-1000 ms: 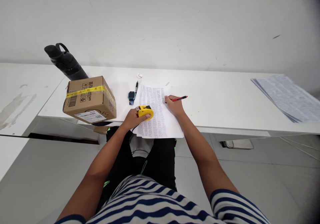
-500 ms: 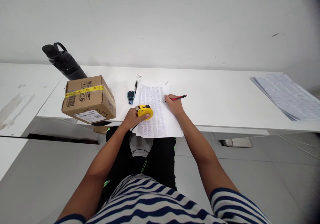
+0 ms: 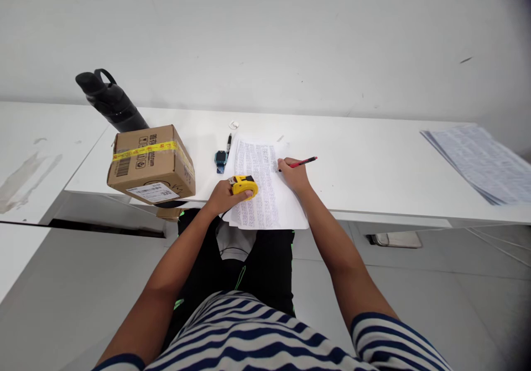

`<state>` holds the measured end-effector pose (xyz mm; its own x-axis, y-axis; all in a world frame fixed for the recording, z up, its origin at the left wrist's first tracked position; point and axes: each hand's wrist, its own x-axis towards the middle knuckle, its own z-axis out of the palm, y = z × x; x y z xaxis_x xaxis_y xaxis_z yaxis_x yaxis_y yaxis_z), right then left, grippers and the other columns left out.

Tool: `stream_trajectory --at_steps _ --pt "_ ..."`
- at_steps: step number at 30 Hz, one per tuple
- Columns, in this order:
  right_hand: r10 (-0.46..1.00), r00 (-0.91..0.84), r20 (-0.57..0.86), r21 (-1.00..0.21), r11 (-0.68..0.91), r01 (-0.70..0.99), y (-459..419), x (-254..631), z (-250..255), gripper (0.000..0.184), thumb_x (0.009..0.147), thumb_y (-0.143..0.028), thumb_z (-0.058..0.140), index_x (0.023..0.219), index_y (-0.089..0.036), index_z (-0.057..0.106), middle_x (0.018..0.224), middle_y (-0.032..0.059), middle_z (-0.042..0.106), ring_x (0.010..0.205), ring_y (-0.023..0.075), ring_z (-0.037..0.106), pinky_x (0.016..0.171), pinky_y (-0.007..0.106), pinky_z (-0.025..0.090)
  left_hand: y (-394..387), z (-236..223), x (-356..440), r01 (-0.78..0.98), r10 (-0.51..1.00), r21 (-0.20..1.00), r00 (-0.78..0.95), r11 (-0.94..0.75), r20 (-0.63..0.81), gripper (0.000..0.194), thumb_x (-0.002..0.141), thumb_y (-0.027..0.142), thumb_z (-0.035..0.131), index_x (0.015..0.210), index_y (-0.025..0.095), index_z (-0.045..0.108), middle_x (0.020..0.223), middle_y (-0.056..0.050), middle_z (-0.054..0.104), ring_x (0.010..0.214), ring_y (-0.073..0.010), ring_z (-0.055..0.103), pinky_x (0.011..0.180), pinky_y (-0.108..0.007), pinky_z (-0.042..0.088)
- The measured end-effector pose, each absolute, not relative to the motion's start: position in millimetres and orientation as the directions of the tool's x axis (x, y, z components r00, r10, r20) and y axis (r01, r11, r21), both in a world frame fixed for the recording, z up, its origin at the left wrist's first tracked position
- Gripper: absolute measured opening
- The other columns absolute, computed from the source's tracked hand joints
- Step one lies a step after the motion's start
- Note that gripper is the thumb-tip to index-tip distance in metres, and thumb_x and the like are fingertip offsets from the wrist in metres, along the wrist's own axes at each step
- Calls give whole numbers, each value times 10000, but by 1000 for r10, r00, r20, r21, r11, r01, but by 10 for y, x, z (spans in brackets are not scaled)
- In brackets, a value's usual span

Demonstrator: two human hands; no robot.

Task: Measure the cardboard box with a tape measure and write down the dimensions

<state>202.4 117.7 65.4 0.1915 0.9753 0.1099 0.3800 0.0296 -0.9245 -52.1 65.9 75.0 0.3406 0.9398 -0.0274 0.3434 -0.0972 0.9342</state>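
A printed sheet of paper lies on the white desk and overhangs its front edge. My left hand grips a yellow tape measure that rests on the sheet's left side. My right hand holds a red pen, its tip on the sheet's upper right edge. Both hands are closed around what they hold.
A taped cardboard box sits at the desk's left corner with a black bottle behind it. A blue smartwatch and a black pen lie left of the sheet. A stack of printed papers is at far right.
Both hands keep their grip and stay where they were on the sheet; only the camera view has shifted slightly.
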Motion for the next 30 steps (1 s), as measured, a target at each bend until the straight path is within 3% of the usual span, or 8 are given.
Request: stream_trajectory --at_steps 5,10,13,16,19,24,27,30 --pt "919 308 246 -854 55 517 1148 2003 660 380 903 -510 494 760 -196 652 774 43 645 756 190 578 716 324 452 474 806 -504 347 942 895 278 -281 188 457 730 568 736 947 166 717 871 -68 752 749 -189 697 705 -320 573" --pt "966 -36 257 -532 172 829 1199 1969 825 430 902 -322 477 1278 -196 642 1186 160 625 861 260 633 737 397 485 21 1080 -673 290 783 730 150 -619 604 496 726 662 703 932 213 666 1010 -113 749 953 -246 706 909 -422 554" --pt "932 -186 311 -657 352 667 972 1713 1134 584 936 -424 476 1492 -253 428 1364 174 540 961 272 639 788 429 517 -177 1279 -904 321 710 655 89 -684 698 652 662 811 649 979 242 639 1039 -114 744 1010 -278 691 1026 -495 483" --pt "805 -501 317 -878 449 167 453 1185 1443 776 909 -706 430 1562 -357 199 1404 119 528 1060 250 632 830 412 548 -239 1478 -1128 407 750 663 90 -629 656 806 541 918 607 989 249 635 1105 -132 725 1116 -317 645 1107 -523 406" --pt "712 -603 360 -916 393 -83 -44 583 1597 891 747 -815 584 1471 -353 346 1351 102 542 1010 237 640 823 383 554 -276 1667 -1304 456 796 675 146 -581 587 783 541 882 655 985 237 642 1181 -148 688 1267 -345 546 1143 -518 354" --pt "827 -347 443 -890 452 -59 -212 42 1665 651 814 -660 654 1324 -319 435 1160 70 591 992 237 634 884 412 551 -607 1890 -1665 472 895 794 -20 -384 445 602 751 647 709 1154 224 561 1235 -123 620 1205 -285 572 1019 -437 455" --pt "722 -448 527 -806 592 6 -159 -16 1775 664 815 -566 710 1354 -321 409 1148 79 608 1072 266 628 989 472 506 -830 1952 -1900 386 969 889 80 -247 235 370 866 561 616 987 213 583 975 -51 659 901 -194 633 789 -316 503" --pt "657 -516 550 -729 679 88 -109 11 1905 613 788 -527 750 1299 -325 479 1173 90 618 1099 291 625 990 504 504 -866 2002 -2136 314 981 930 55 -192 184 360 872 550 598 803 198 562 748 -1 611 696 -140 570 668 -267 465"
